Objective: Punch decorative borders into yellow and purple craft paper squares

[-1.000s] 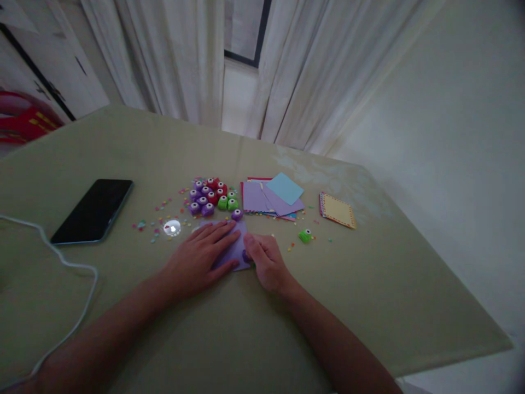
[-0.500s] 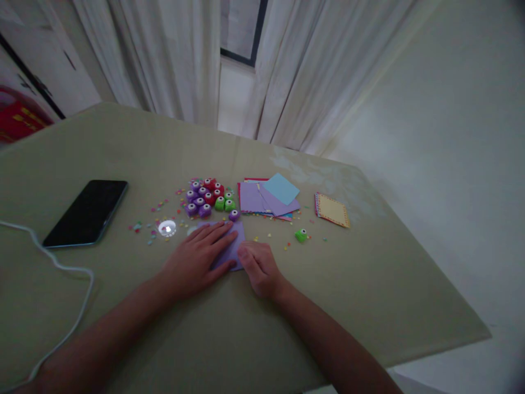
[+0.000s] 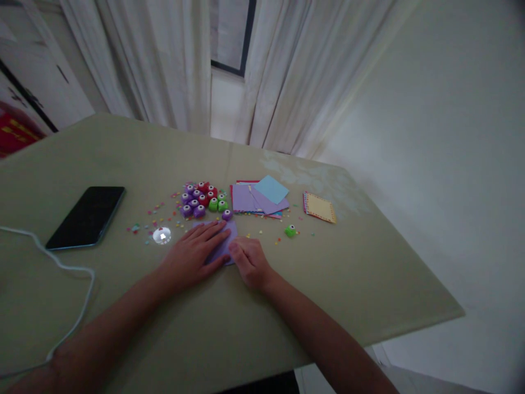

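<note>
Head: purple paper (image 3: 221, 248) flat (axis unclear)

Your left hand (image 3: 194, 256) lies flat, palm down, on the purple sheet (image 3: 219, 250); your right hand (image 3: 251, 264) curls fist-like at the sheet's right edge.

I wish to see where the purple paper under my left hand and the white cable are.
Purple paper (image 3: 222, 247): head view, its uncovered part.
White cable (image 3: 76, 268): head view, just left of its sharp bend.
</note>
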`<move>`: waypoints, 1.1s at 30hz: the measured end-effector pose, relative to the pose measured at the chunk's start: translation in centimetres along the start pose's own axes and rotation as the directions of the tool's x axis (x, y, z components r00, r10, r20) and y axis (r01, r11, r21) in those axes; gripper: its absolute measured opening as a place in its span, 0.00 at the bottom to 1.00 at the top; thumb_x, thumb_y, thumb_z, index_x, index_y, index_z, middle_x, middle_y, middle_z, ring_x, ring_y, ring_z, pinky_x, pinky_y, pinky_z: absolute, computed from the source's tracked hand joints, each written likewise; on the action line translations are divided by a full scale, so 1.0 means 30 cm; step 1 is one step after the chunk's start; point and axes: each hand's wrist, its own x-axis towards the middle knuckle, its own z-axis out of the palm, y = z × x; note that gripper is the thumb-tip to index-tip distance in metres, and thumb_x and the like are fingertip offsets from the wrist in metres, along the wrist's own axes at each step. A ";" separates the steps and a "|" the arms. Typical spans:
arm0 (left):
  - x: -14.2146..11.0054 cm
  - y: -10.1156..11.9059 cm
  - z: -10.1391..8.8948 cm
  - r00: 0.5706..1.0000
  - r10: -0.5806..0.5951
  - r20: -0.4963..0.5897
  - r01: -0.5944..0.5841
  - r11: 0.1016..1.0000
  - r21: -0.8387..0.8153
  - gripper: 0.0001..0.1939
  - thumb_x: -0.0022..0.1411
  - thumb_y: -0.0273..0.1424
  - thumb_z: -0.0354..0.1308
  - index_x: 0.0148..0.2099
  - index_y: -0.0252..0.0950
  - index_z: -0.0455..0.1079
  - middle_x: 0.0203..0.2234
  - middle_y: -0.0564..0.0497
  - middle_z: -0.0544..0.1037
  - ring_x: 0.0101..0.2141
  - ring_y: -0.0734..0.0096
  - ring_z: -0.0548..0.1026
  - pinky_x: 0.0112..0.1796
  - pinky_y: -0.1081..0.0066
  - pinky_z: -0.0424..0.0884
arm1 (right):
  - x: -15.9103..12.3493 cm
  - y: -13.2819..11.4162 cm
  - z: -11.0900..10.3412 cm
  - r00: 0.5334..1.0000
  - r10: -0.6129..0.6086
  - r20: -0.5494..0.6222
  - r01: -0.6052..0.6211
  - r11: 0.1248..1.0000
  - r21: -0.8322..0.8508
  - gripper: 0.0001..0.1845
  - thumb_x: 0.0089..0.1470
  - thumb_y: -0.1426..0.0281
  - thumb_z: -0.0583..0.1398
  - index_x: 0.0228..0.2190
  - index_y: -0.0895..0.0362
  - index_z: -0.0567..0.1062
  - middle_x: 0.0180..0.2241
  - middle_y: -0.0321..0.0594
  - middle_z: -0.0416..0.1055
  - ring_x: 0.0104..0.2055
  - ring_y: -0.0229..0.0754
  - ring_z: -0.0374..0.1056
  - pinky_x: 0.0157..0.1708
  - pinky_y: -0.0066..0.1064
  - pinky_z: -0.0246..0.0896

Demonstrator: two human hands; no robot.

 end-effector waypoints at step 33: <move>-0.012 0.003 -0.017 0.998 -0.004 0.060 0.003 1.000 0.016 0.33 0.78 0.52 0.50 0.77 0.44 0.62 0.76 0.47 0.62 0.73 0.51 0.63 0.72 0.48 0.58 | -0.003 0.027 -0.208 0.986 0.161 0.048 -0.150 0.973 -0.176 0.03 0.63 0.75 0.68 0.39 0.56 0.82 0.38 0.39 0.75 0.37 0.40 0.70 0.40 0.32 0.64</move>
